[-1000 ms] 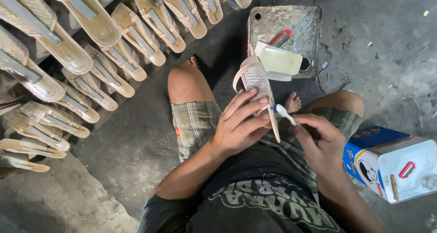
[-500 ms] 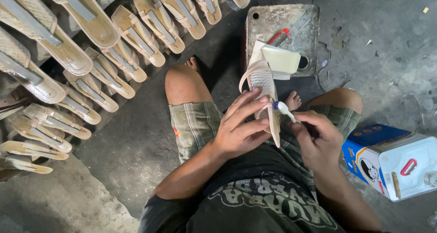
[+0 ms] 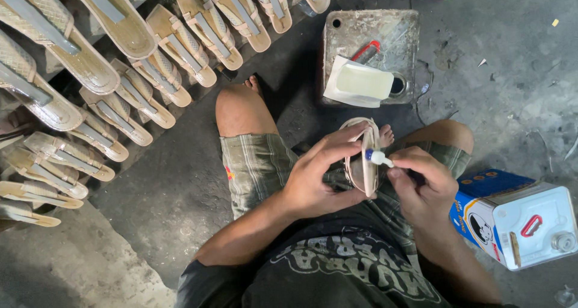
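A blue-and-white rectangular tin can (image 3: 516, 220) with a red handle lay on the concrete floor (image 3: 500, 73) beside the right knee; ahead sat a worn grey metal can (image 3: 385, 31) carrying a pale glue tray (image 3: 363, 81). The left hand (image 3: 319, 178) gripped a tan sandal (image 3: 363, 157) edge-up over the lap; the right hand (image 3: 421, 184) pinched a small white glue applicator (image 3: 379, 158) against it; rows of woven sandals (image 3: 120, 73) crowded the left.

Left hand (image 3: 319, 184) curled, fingers (image 3: 337, 140) extended forward; right hand (image 3: 421, 184) closed in a pinch, both over the lap.
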